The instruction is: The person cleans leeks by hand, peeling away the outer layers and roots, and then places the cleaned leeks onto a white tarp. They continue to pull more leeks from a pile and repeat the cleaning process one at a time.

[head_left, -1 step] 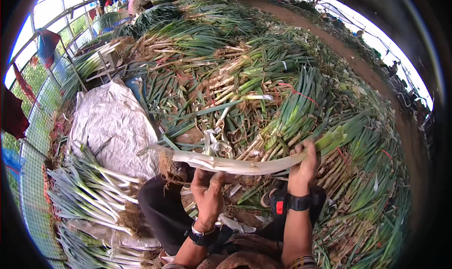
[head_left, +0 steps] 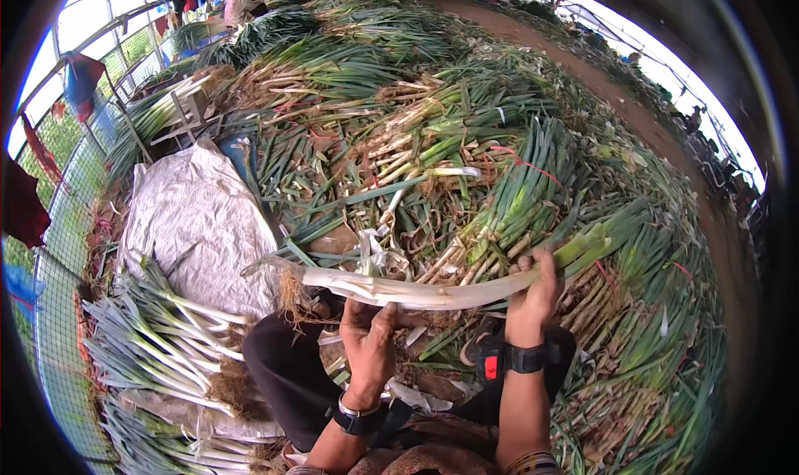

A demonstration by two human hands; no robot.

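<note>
Green onion (head_left: pixel 424 294): barely shifted since the earlier frame; held crosswise, roots (head_left: pixel 290 295) leftward.
Right hand (head_left: pixel 535 292): clasped round leafward shaft (head_left: pixel 499 290).
Left hand (head_left: pixel 369 346): placed nearer roots; grip cannot be told.

Earthen floor (head_left: pixel 574 66) is carrying heaps of green onions (head_left: pixel 358 71); loose leaf scraps (head_left: pixel 287 163) are littering gaps between. At left, a wrinkled white sheet (head_left: pixel 196 205) is lying spread out; white-stalked green onions (head_left: pixel 162 342) are resting along its near edge, roots rightward.
</note>
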